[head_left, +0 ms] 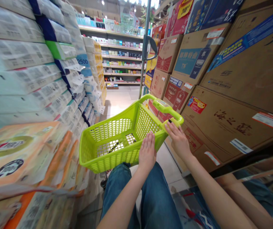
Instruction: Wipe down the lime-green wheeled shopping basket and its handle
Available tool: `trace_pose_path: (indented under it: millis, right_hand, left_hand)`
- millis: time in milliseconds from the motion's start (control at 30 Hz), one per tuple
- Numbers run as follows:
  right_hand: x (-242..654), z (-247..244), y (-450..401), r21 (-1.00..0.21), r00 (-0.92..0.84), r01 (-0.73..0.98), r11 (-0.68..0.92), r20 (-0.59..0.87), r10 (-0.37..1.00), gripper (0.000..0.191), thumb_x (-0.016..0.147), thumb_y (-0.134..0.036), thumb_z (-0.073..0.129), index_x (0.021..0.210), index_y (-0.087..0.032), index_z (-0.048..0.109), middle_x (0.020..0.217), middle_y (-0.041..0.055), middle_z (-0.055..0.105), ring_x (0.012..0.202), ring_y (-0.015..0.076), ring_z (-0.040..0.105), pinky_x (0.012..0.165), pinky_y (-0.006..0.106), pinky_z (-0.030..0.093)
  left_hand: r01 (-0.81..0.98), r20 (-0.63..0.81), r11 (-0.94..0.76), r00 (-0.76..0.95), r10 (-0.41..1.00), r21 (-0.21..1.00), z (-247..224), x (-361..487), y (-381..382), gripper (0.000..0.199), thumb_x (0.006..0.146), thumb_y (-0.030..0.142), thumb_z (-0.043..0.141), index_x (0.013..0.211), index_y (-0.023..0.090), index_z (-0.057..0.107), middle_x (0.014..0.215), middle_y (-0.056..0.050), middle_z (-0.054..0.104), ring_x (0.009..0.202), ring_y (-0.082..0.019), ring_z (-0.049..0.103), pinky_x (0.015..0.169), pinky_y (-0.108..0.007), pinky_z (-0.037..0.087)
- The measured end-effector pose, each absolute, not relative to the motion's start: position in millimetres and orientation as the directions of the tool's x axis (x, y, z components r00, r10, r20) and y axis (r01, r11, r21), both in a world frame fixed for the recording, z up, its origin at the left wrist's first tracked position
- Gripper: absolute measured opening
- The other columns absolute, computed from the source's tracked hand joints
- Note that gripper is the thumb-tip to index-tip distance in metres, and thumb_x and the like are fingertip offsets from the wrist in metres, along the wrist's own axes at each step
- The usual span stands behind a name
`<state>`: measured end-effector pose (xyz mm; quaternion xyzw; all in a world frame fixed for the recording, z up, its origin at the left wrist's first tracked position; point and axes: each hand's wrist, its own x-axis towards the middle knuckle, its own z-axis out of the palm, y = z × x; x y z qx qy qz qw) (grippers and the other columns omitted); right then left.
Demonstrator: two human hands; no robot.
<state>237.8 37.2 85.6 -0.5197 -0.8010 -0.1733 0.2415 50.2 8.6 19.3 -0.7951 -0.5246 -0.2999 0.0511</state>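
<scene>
A bright green shopping cart basket with perforated sides stands sideways before my knees, with only a small dark item or gap visible at its bottom. My left hand lies against the near side, its fingers extended and resting at the rim. On the cart's handle end, to the right, my right hand rests with fingers stretched over the green corner beside the handle. Neither hand is wrapped round anything.
Stacked paper packs rise on the left, with orange packs nearer. Cardboard boxes are piled on the right. A grey pole stands beyond the cart, and stocked shelves cross the aisle's far end.
</scene>
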Motion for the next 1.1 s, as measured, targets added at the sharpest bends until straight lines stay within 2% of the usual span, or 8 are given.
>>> trace_pose_path:
  millis: [100,200,367,500,700,800,967,1100]
  right_hand:
    - [260,96,56,-0.039,-0.177,0.965,0.26,0.631,0.755,0.076,0.079,0.004,0.041,0.15,-0.023,0.042,0.155,0.0078,0.044,0.147,0.0248,0.035,0.121,0.052,0.028]
    - [245,88,57,-0.089,-0.109,0.972,0.218,0.651,0.751,0.072,0.081,0.001,0.041,0.15,-0.019,0.043,0.157,0.0112,0.041,0.149,0.0276,0.031,0.119,0.056,0.029]
    - [188,59,25,-0.039,-0.303,0.918,0.395,0.572,0.762,0.073,0.084,0.001,0.035,0.153,-0.02,0.036,0.158,0.0097,0.038,0.151,0.0241,0.026,0.121,0.054,0.025]
    - [199,66,21,0.007,-0.424,0.875,0.485,0.497,0.757,0.081,0.078,0.004,0.034,0.154,-0.024,0.034,0.159,0.0053,0.039,0.149,0.0186,0.031,0.122,0.047,0.024]
    - [261,99,57,-0.04,-0.123,0.983,0.178,0.578,0.807,0.082,0.074,0.003,0.04,0.153,-0.018,0.036,0.158,0.0101,0.04,0.148,0.0248,0.033,0.12,0.053,0.026]
    - [246,93,58,-0.046,-0.073,0.991,0.124,0.588,0.805,0.08,0.075,0.001,0.041,0.154,-0.011,0.033,0.16,0.0142,0.034,0.149,0.0289,0.029,0.119,0.055,0.028]
    - [188,61,28,0.022,-0.255,0.956,0.291,0.552,0.794,0.08,0.08,0.002,0.033,0.157,-0.015,0.024,0.161,0.0107,0.032,0.151,0.0248,0.025,0.121,0.052,0.025]
    - [196,63,23,0.057,-0.393,0.904,0.423,0.499,0.772,0.084,0.078,0.004,0.031,0.157,-0.02,0.025,0.16,0.0054,0.035,0.149,0.0185,0.029,0.123,0.047,0.024]
  left_hand:
    - [0.867,0.525,-0.444,0.275,0.805,0.226,20,50,8,0.092,0.081,0.013,0.051,0.158,0.009,0.001,0.166,-0.012,0.017,0.154,-0.024,0.011,0.124,-0.042,0.025]
    - [0.867,0.53,-0.435,0.257,0.808,0.242,20,52,9,0.093,0.081,0.013,0.052,0.158,0.01,0.0,0.166,-0.012,0.017,0.154,-0.024,0.012,0.124,-0.043,0.025]
    - [0.871,0.531,-0.43,0.254,0.809,0.238,18,52,10,0.089,0.082,0.01,0.048,0.158,0.01,0.003,0.165,-0.012,0.02,0.154,-0.024,0.014,0.124,-0.042,0.025]
    - [0.88,0.512,-0.421,0.263,0.818,0.22,20,51,10,0.084,0.083,0.011,0.047,0.158,0.007,0.008,0.166,-0.014,0.019,0.154,-0.023,0.012,0.124,-0.041,0.024]
    - [0.867,0.5,-0.438,0.277,0.821,0.239,24,54,9,0.088,0.081,0.013,0.051,0.158,0.008,0.008,0.166,-0.013,0.017,0.154,-0.024,0.012,0.125,-0.042,0.023]
    - [0.872,0.506,-0.422,0.255,0.824,0.249,23,57,10,0.089,0.081,0.013,0.051,0.158,0.008,0.006,0.166,-0.013,0.018,0.154,-0.025,0.013,0.124,-0.042,0.024]
    - [0.879,0.523,-0.414,0.243,0.817,0.238,18,55,11,0.088,0.083,0.013,0.049,0.158,0.008,0.003,0.166,-0.013,0.017,0.154,-0.024,0.011,0.125,-0.042,0.024]
    - [0.876,0.518,-0.418,0.249,0.818,0.239,18,53,11,0.089,0.082,0.011,0.047,0.158,0.01,0.001,0.166,-0.012,0.018,0.154,-0.023,0.013,0.125,-0.042,0.023]
